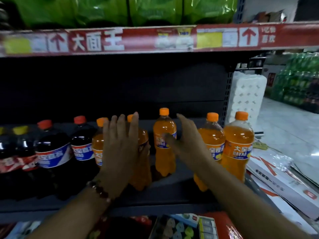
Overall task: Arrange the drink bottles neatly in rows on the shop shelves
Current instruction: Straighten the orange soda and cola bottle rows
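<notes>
Head view, looking forward and down at a dark shop shelf [172,199] under a red price strip [131,40]. Both hands reach in with fingers straight and spread, gripping nothing.

The left hand [119,149] lies in front of an orange bottle [141,163] at 6 o'clock of centre; whether the palm touches it I cannot tell. The right hand [186,144] hovers at 5 o'clock, thumb just beside the middle bottle [164,144], which stands upright further back on the shelf.

More orange bottles stand at 4 o'clock: one [211,149] partly behind the right forearm, another [237,149] at the shelf's right end. One more [98,145] peeks out left of the left hand. Cola bottles [51,149] with red and yellow caps fill the 8 o'clock side.

The bottles look full, so probably fairly heavy, with stiff but slightly yielding plastic and smooth, possibly slippery labels. The body below the shoulder seems the surest hold; the narrow neck under the cap would also do. The shelf looks flat and smooth, so sliding should work.

Green packs [155,11] sit on the shelf above. Beyond the shelf's right end: a pale floor [293,135], white rolls [246,95], stacked green crates [296,80] and flat cartons [279,180]. Small goods [181,228] lie below.
</notes>
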